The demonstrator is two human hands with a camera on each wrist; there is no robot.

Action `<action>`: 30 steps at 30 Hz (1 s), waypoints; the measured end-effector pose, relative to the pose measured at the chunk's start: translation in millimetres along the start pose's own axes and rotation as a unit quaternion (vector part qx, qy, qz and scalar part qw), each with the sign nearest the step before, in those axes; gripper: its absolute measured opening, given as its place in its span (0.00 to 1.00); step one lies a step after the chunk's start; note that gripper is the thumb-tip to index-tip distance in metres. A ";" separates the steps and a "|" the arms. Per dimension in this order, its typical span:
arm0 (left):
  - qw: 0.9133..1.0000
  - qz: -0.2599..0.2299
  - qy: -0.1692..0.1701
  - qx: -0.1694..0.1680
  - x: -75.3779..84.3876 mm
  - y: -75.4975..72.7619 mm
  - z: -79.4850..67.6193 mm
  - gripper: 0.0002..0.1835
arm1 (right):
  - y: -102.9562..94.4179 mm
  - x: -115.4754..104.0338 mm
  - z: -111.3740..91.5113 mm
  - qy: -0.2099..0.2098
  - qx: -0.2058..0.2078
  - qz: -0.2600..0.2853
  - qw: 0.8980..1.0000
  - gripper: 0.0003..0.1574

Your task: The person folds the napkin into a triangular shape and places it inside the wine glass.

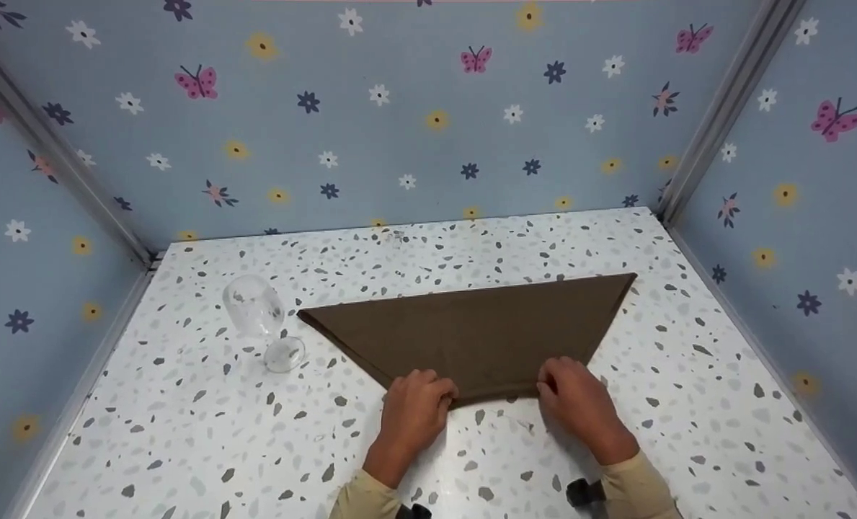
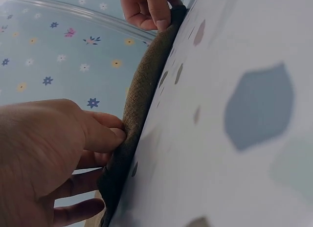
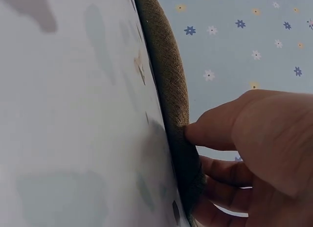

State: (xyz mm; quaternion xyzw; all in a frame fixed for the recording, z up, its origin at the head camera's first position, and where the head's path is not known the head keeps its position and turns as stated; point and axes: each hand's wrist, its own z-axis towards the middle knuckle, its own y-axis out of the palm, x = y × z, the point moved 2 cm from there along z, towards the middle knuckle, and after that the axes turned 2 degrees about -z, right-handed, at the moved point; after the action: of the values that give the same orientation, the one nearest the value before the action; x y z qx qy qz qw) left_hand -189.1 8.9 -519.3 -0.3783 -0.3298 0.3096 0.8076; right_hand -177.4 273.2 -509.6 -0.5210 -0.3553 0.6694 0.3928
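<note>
A brown cloth napkin (image 1: 471, 331), folded into a trapezoid with its long edge away from me, lies flat on the speckled tabletop. At the left end of its short near edge, my left hand (image 1: 415, 411) pinches the fold between thumb and fingers. My right hand (image 1: 579, 404) pinches the same edge near its right end. Seen low from the left wrist, that edge is a thick rounded roll of cloth (image 2: 142, 90), with thumb and fingertips at it. In the right wrist view the thumb presses the roll (image 3: 171, 85) while the other fingers sit against its far side.
A clear stemmed glass (image 1: 255, 310) lies on its side left of the napkin, its round foot toward me. The white terrazzo tabletop (image 1: 205, 432) is bounded by blue flowered panels (image 1: 399, 130) at the back and both sides.
</note>
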 end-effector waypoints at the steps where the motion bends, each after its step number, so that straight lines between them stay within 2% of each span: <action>1: 1.000 0.004 -0.001 0.001 0.5 -0.6 0.1 0.06 | -0.4 -0.2 -0.1 -0.002 0.000 -0.003 1.000 0.10; 7: 0.999 0.027 -0.013 -0.016 3.3 -4.4 0.1 0.05 | -2.3 -0.2 0.3 -0.017 -0.004 -0.021 1.000 0.05; 11: 0.999 0.020 -0.026 -0.038 2.9 -5.3 -0.4 0.03 | -4.4 0.1 0.6 -0.021 -0.023 -0.021 0.999 0.01; 13: 0.998 0.018 -0.028 -0.044 1.9 -5.0 -0.1 0.03 | -5.7 0.2 0.7 -0.026 -0.030 -0.024 0.999 0.02; 18: 0.998 0.019 -0.024 -0.045 0.0 -3.5 0.7 0.04 | -7.0 0.5 0.9 -0.044 -0.031 -0.039 0.998 0.08; 25: 0.999 0.036 -0.006 -0.033 1.1 -0.8 -0.2 0.03 | -5.3 1.2 -0.2 -0.043 -0.024 -0.041 0.998 0.03; 30: 0.998 0.038 -0.003 -0.039 2.3 0.0 0.7 0.02 | -4.1 3.4 -1.5 -0.053 -0.017 -0.038 0.998 0.02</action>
State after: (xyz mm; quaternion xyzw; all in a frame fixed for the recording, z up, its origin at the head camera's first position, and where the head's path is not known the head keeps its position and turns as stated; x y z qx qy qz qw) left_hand -188.3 10.9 -518.3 -0.4211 -0.3298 0.3278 0.7787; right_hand -175.8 278.2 -507.7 -0.4780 -0.4065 0.6743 0.3895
